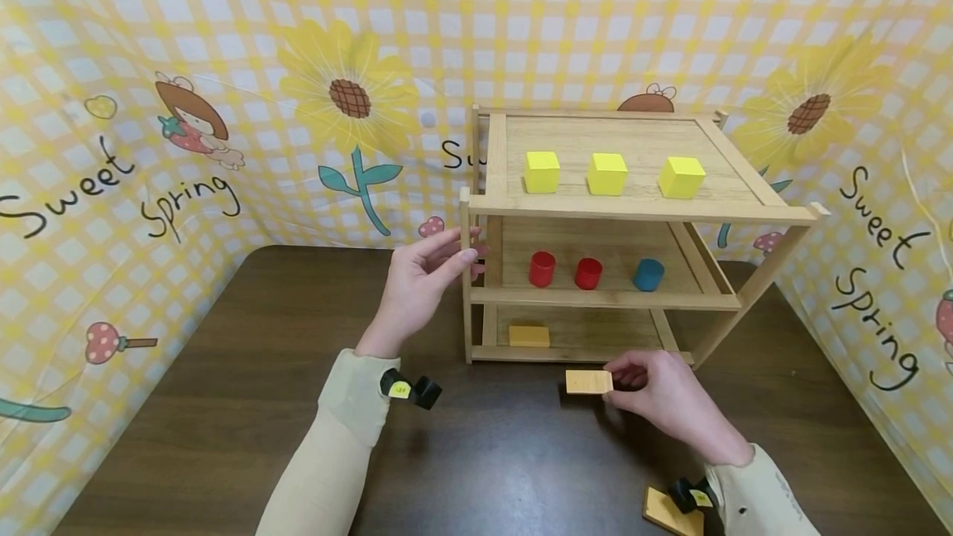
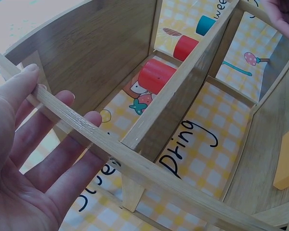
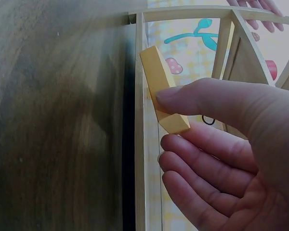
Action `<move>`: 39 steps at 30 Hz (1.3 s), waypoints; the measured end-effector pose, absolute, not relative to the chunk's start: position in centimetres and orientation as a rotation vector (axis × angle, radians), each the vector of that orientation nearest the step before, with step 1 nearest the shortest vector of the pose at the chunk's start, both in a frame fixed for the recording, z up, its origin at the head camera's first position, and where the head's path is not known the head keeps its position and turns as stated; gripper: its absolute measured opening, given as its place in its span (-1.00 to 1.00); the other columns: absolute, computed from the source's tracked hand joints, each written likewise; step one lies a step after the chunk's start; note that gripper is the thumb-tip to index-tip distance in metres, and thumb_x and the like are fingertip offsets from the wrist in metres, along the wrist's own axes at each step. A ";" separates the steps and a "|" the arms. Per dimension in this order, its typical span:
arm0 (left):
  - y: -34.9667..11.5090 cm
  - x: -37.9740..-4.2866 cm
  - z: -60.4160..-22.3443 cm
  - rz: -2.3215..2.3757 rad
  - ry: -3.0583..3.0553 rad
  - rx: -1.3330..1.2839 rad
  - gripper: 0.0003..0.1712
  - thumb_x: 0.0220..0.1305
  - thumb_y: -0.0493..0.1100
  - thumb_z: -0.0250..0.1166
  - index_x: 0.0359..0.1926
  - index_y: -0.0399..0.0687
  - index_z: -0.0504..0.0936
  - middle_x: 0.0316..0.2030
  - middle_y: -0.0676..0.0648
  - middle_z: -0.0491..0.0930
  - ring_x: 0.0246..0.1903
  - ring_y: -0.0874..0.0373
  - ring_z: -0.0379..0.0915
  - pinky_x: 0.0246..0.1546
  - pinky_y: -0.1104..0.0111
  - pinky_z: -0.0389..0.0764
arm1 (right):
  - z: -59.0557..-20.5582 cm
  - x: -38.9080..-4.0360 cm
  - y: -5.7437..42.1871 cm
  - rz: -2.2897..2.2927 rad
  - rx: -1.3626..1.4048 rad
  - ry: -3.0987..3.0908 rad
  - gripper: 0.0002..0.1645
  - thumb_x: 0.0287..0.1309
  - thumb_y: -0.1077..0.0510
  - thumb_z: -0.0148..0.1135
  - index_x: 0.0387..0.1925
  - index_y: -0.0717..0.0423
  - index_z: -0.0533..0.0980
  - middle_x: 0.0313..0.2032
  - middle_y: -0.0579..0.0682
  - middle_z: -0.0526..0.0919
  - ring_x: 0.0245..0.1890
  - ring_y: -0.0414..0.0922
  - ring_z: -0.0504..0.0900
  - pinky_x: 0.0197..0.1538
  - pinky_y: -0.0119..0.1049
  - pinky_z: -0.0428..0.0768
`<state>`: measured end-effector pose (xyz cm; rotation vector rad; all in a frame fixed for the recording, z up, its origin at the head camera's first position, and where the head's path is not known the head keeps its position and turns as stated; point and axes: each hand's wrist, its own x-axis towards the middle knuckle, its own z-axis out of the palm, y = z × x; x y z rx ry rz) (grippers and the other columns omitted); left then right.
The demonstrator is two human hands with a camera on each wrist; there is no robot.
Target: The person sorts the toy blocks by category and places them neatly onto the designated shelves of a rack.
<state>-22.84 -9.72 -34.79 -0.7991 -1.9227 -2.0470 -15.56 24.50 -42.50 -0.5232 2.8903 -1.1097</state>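
My right hand [image 1: 658, 391] pinches a flat rectangular wooden block [image 1: 588, 382] by its right end, between thumb and fingertips. That block is just in front of the lowest tier of a three-tier wooden shelf [image 1: 603, 298]. At the shelf's front left post [image 1: 466, 288], my left hand [image 1: 420, 279] holds on, the thumb on one side and the fingers passing round the other, as the left wrist view shows. Another wooden block [image 1: 529, 337] lies on the bottom tier at the left. In the right wrist view the held block [image 3: 161, 89] slants before the shelf frame.
Three yellow cubes [image 1: 606, 174] line the top tier. Two red cylinders [image 1: 588, 274] and a blue cylinder [image 1: 649, 275] stand on the middle tier. A further wooden block [image 1: 672, 513] lies on the dark table [image 1: 476, 453] by my right wrist. A checked cloth [image 1: 246, 40] hangs behind.
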 end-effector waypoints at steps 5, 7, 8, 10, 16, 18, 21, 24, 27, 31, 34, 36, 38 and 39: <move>-9.7 -22.8 -34.7 -2.033 -1.938 -0.789 -0.65 0.42 -0.36 0.29 0.18 -0.36 0.62 0.05 -0.30 0.66 -0.08 -0.06 0.71 -0.09 0.09 0.69 | -42.5 -15.9 24.7 -1.159 -0.498 2.887 -0.71 -0.02 0.19 0.63 -0.22 0.08 0.72 -0.34 -0.17 0.71 -0.35 -0.21 0.66 -0.26 -0.32 0.66; -9.7 -22.8 -34.7 -2.031 -1.942 -0.787 -0.65 0.42 -0.35 0.29 0.18 -0.36 0.62 0.06 -0.33 0.65 -0.08 -0.05 0.71 -0.10 0.12 0.69 | -42.7 -16.1 24.9 -1.179 -0.487 2.891 -0.71 -0.02 0.19 0.63 -0.21 0.09 0.72 -0.34 -0.17 0.72 -0.35 -0.21 0.67 -0.27 -0.33 0.67; -9.7 -22.8 -34.7 -2.031 -1.942 -0.787 -0.65 0.42 -0.35 0.29 0.18 -0.36 0.62 0.07 -0.35 0.64 -0.08 -0.05 0.71 -0.10 0.12 0.69 | -42.8 -16.2 24.9 -1.185 -0.484 2.894 -0.70 -0.02 0.18 0.63 -0.21 0.10 0.72 -0.34 -0.16 0.72 -0.35 -0.21 0.67 -0.27 -0.33 0.67; -9.7 -22.7 -34.7 -2.032 -1.942 -0.790 -0.65 0.42 -0.35 0.29 0.19 -0.37 0.62 0.08 -0.37 0.63 -0.07 -0.04 0.70 -0.10 0.13 0.70 | -42.9 -16.4 25.0 -1.199 -0.472 2.902 -0.70 -0.02 0.19 0.63 -0.21 0.11 0.72 -0.34 -0.15 0.73 -0.35 -0.21 0.68 -0.27 -0.33 0.67; -9.7 -22.8 -34.7 -2.029 -1.946 -0.786 -0.64 0.43 -0.35 0.29 0.19 -0.37 0.62 0.08 -0.36 0.63 -0.05 -0.09 0.69 -0.10 0.12 0.70 | -43.2 -17.0 25.3 -1.229 -0.444 2.913 -0.70 -0.01 0.21 0.62 -0.21 0.15 0.72 -0.35 -0.12 0.73 -0.35 -0.19 0.68 -0.28 -0.34 0.68; -9.7 -22.8 -34.8 -2.035 -1.942 -0.786 -0.64 0.43 -0.35 0.29 0.19 -0.37 0.61 0.08 -0.35 0.63 -0.03 -0.18 0.67 -0.09 0.11 0.69 | -43.3 -17.2 25.4 -1.236 -0.434 2.918 -0.70 -0.01 0.21 0.62 -0.20 0.16 0.72 -0.35 -0.11 0.73 -0.35 -0.19 0.68 -0.27 -0.34 0.68; -9.7 -22.8 -34.7 -2.047 -1.934 -0.784 -0.64 0.42 -0.36 0.29 0.19 -0.38 0.61 0.08 -0.33 0.64 0.00 -0.28 0.63 -0.09 0.10 0.69 | -43.4 -17.4 25.5 -1.239 -0.430 2.928 -0.70 0.00 0.21 0.62 -0.20 0.16 0.72 -0.35 -0.11 0.73 -0.36 -0.19 0.68 -0.27 -0.35 0.68; -9.7 -22.6 -34.6 -2.045 -1.930 -0.780 -0.64 0.42 -0.36 0.29 0.19 -0.39 0.61 0.08 -0.30 0.65 0.00 -0.25 0.64 -0.10 0.12 0.69 | -43.6 -17.7 25.5 -1.243 -0.440 2.939 -0.70 0.00 0.22 0.61 -0.19 0.17 0.72 -0.35 -0.09 0.73 -0.36 -0.19 0.69 -0.28 -0.35 0.68; -9.7 -22.6 -34.6 -2.042 -1.932 -0.778 -0.64 0.42 -0.36 0.29 0.19 -0.40 0.60 0.08 -0.32 0.64 -0.02 -0.13 0.67 -0.10 0.14 0.70 | -43.8 -18.0 25.4 -1.239 -0.444 2.947 -0.70 0.01 0.24 0.60 -0.19 0.20 0.72 -0.34 -0.07 0.74 -0.36 -0.18 0.70 -0.28 -0.35 0.69; -9.7 -22.7 -34.6 -2.056 -1.933 -0.775 -0.63 0.41 -0.38 0.28 0.20 -0.42 0.59 0.09 -0.37 0.62 -0.01 -0.10 0.68 -0.10 0.14 0.69 | -43.9 -18.4 25.4 -1.225 -0.419 2.960 -0.71 0.03 0.24 0.59 -0.18 0.23 0.71 -0.34 -0.04 0.75 -0.35 -0.16 0.71 -0.29 -0.34 0.70; -9.7 -22.7 -34.7 -2.049 -1.941 -0.769 -0.62 0.41 -0.39 0.28 0.20 -0.43 0.58 0.09 -0.37 0.62 0.00 -0.24 0.64 -0.10 0.15 0.69 | -44.0 -18.7 25.4 -1.226 -0.405 2.970 -0.72 0.03 0.25 0.58 -0.19 0.24 0.71 -0.34 -0.04 0.75 -0.35 -0.16 0.72 -0.29 -0.34 0.69; -9.7 -22.7 -34.7 -2.029 -1.952 -0.764 -0.62 0.41 -0.38 0.29 0.20 -0.41 0.59 0.07 -0.33 0.64 -0.01 -0.31 0.62 -0.10 0.16 0.69 | -44.1 -18.8 25.4 -1.231 -0.401 2.975 -0.72 0.02 0.25 0.58 -0.20 0.24 0.72 -0.35 -0.05 0.75 -0.36 -0.16 0.72 -0.29 -0.35 0.69; -9.8 -22.7 -34.7 -2.015 -1.958 -0.761 -0.62 0.41 -0.38 0.29 0.20 -0.41 0.59 0.06 -0.29 0.66 -0.01 -0.32 0.62 -0.10 0.17 0.69 | -44.2 -18.9 25.3 -1.240 -0.402 2.976 -0.72 0.01 0.25 0.59 -0.21 0.24 0.72 -0.36 -0.05 0.75 -0.36 -0.16 0.72 -0.29 -0.35 0.69; -9.8 -22.7 -34.7 -2.008 -1.963 -0.760 -0.63 0.41 -0.37 0.29 0.20 -0.40 0.60 0.05 -0.27 0.67 -0.02 -0.29 0.64 -0.10 0.17 0.69 | -44.2 -19.0 25.3 -1.245 -0.405 2.972 -0.72 0.02 0.25 0.58 -0.20 0.25 0.72 -0.35 -0.04 0.75 -0.36 -0.15 0.72 -0.29 -0.36 0.68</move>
